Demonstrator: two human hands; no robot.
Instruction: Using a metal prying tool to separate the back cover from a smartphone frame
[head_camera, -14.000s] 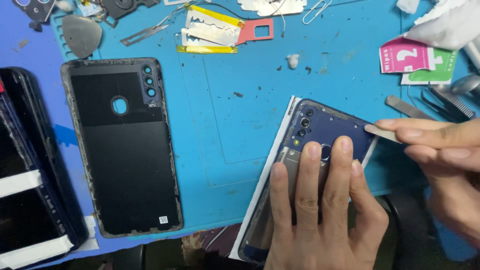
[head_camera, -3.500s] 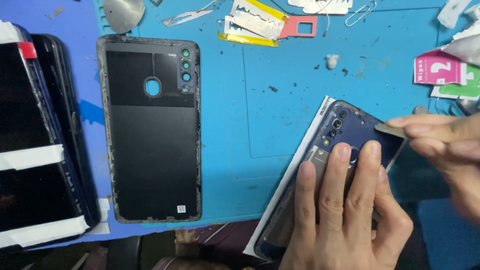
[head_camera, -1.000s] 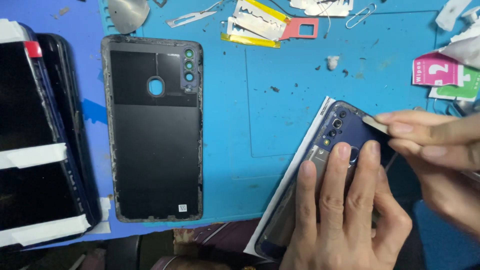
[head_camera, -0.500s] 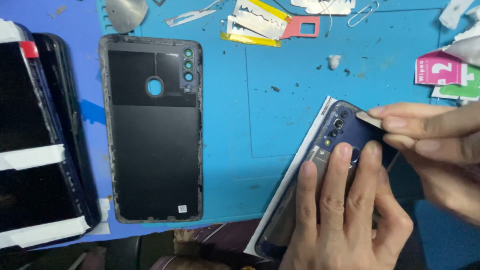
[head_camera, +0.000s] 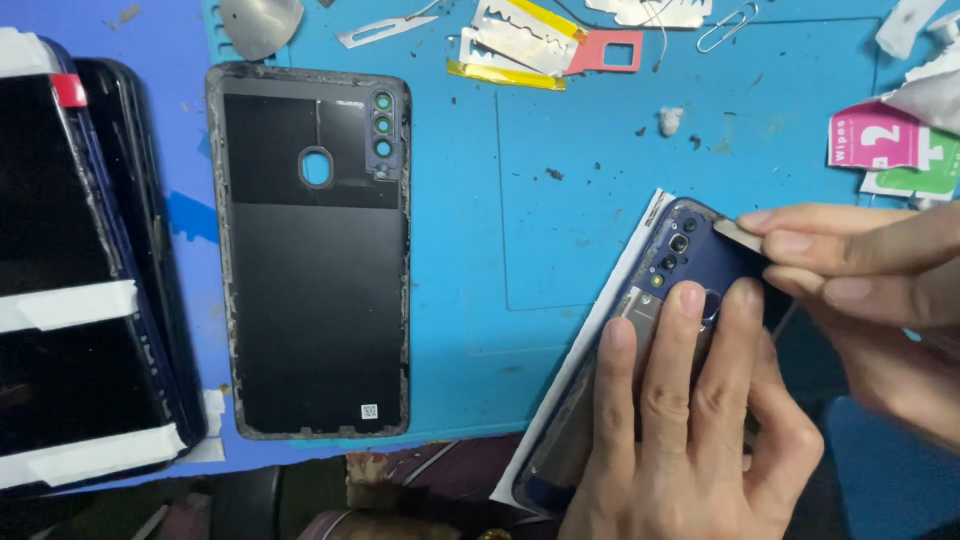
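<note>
A dark blue phone (head_camera: 672, 262) lies tilted at the lower right of the blue work mat (head_camera: 560, 210), back side up with its camera lenses showing. My left hand (head_camera: 690, 420) lies flat on it, fingers spread over its middle. My right hand (head_camera: 860, 275) pinches a thin flat pry piece (head_camera: 738, 234) whose tip rests on the phone's upper right edge. A white sheet (head_camera: 625, 268) shows along the phone's left side.
A removed black back cover (head_camera: 315, 260) lies inside up at centre left. Black phones with white tape strips (head_camera: 75, 290) lie at the far left. Blades, a metal pick (head_camera: 262, 20), a pink frame, a paper clip and wipe packets (head_camera: 885, 140) line the top.
My right hand has slid the pry piece leftward along the phone's top edge, toward the cameras. My left hand keeps its place on the phone.
</note>
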